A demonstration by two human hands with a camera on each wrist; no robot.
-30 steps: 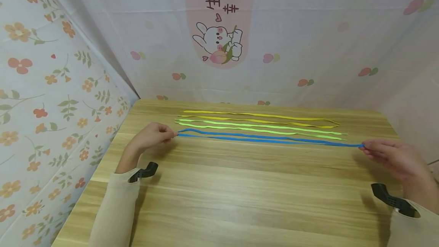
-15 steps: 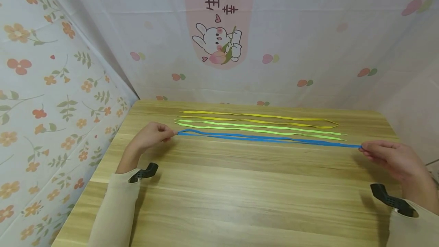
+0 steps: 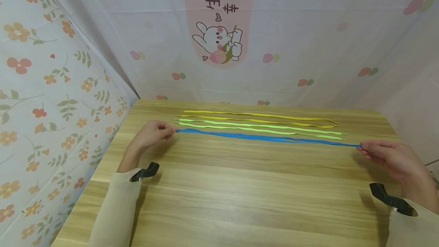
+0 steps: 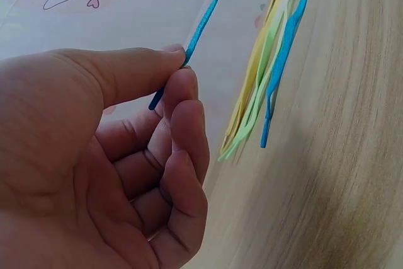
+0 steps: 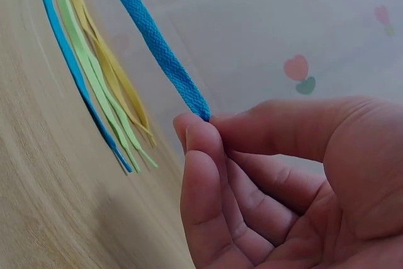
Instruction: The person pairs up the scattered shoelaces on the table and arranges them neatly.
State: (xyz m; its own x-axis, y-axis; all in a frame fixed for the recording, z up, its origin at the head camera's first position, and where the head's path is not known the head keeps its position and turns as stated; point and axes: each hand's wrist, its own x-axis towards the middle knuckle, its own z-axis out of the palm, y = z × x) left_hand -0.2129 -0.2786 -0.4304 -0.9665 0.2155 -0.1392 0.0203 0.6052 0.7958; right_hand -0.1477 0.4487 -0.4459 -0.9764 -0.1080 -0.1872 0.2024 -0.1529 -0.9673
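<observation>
A flat blue shoelace [image 5: 164,55] is stretched between my two hands. My left hand [image 3: 152,134] pinches its tipped end between thumb and forefinger, the tip poking out below in the left wrist view. At the other end, my right hand [image 3: 394,159] pinches the lace with its thumb and fingertips, hiding that tip. A second blue shoelace [image 4: 286,48] lies on the table below, its tip loose. From the head view the two blue laces overlap along most of their length. Behind them lie two light green shoelaces [image 5: 94,70], roughly parallel.
Yellow shoelace strands [image 3: 267,115] lie farthest back on the wooden table [image 3: 240,193], meeting in a point at the right. A white printed curtain [image 3: 291,41] hangs behind the table, and a floral one [image 3: 51,117] hangs on the left. Black wrist mounts [image 3: 147,170] sit at both sleeves.
My left hand has risen slightly toward the back, and the held blue shoelace has shifted from in front of the lying one to over it. My right hand has drifted slightly left.
</observation>
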